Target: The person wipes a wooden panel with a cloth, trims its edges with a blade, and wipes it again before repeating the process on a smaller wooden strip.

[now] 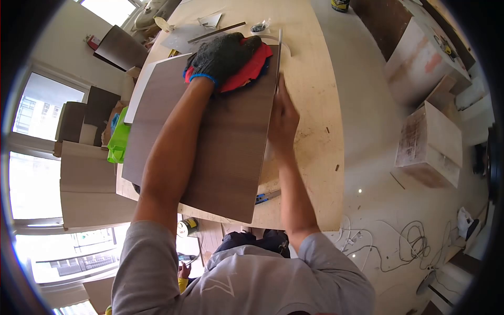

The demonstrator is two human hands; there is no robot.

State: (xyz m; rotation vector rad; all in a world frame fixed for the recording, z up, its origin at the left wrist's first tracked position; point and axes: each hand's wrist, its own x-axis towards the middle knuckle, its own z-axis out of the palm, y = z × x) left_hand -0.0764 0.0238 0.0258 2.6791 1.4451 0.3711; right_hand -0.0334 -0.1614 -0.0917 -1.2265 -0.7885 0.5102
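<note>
1. Brown panel (236, 142), one: over the tabletop (317, 105), centre.
2. Red cloth (251, 76): on the panel, toward 12 o'clock, under gloved left hand (221, 58); finger closure untellable.
3. Right hand (283, 115): at the panel's 3 o'clock edge; grip hidden.
4. Plastic packet (260, 27), dark contents: beyond, 12 o'clock.
5. Tabletop margin: wide, 3 o'clock.

Left arm (173, 147) reaches over the board (233, 152), nearly straight; the gloved left hand (223, 56) lies palm down above its far end. Right arm (297, 189) extends along its right side, elbow slightly bent; the bare right hand (284, 119) meets its right edge, fingers partly hidden.
</note>
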